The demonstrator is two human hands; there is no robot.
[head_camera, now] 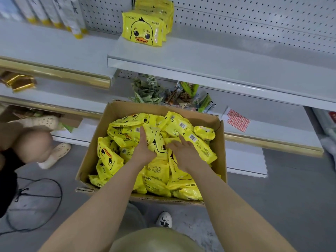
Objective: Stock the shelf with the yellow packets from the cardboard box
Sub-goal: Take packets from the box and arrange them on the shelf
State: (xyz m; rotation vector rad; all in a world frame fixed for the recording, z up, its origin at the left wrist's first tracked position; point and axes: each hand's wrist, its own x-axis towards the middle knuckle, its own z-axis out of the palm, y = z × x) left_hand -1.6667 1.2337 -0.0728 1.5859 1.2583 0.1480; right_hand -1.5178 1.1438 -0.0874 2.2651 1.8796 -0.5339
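Observation:
An open cardboard box (116,113) stands on the floor in front of the shelves, filled with several yellow duck-face packets (190,137). Both my hands are inside it. My left hand (144,146) lies with straight fingers against the left side of one duck-face packet (157,140) in the middle of the pile. My right hand (183,151) rests on that packet's right side, fingers spread. Several yellow packets (142,30) stand upright on the white upper shelf (218,57), stacked front to back against the pegboard.
White tubes with yellow caps (72,17) stand on the left shelf. Green snack packets (151,90) and a sheet of red labels (237,120) lie on the lower shelf behind the box. Another person's leg and shoe (56,153) are at the left; a black cable (45,195) loops on the floor.

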